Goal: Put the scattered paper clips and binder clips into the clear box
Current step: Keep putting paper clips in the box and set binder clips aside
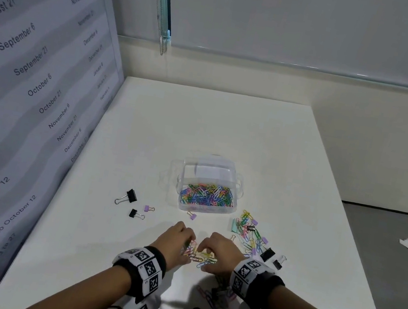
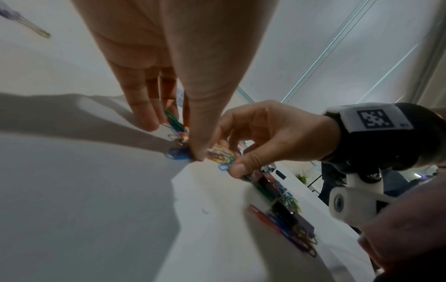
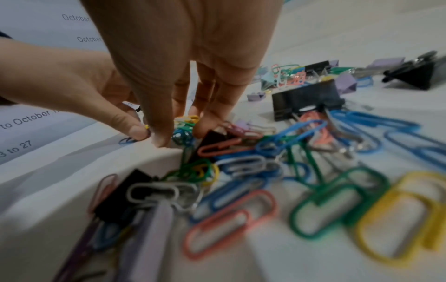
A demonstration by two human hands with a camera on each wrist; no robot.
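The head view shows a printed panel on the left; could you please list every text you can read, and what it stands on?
All on the grey wall panel:
"August 21"
"September 6"
"September 21"
"October 6"
"October 21"
"November 6"
"November 21"
"December 6"
"to September 12"
"to October 12"
"13 to 27"
The smaller column nearer the table is mostly too small to read.
The wristbands carry square black-and-white code markers, no words.
The clear box shows no readable label.

Two bare forearms with marker-covered wristbands reach forward side by side. The left hand and right hand sit close together, knuckles up, fingers curled downward, fingertips pinching.
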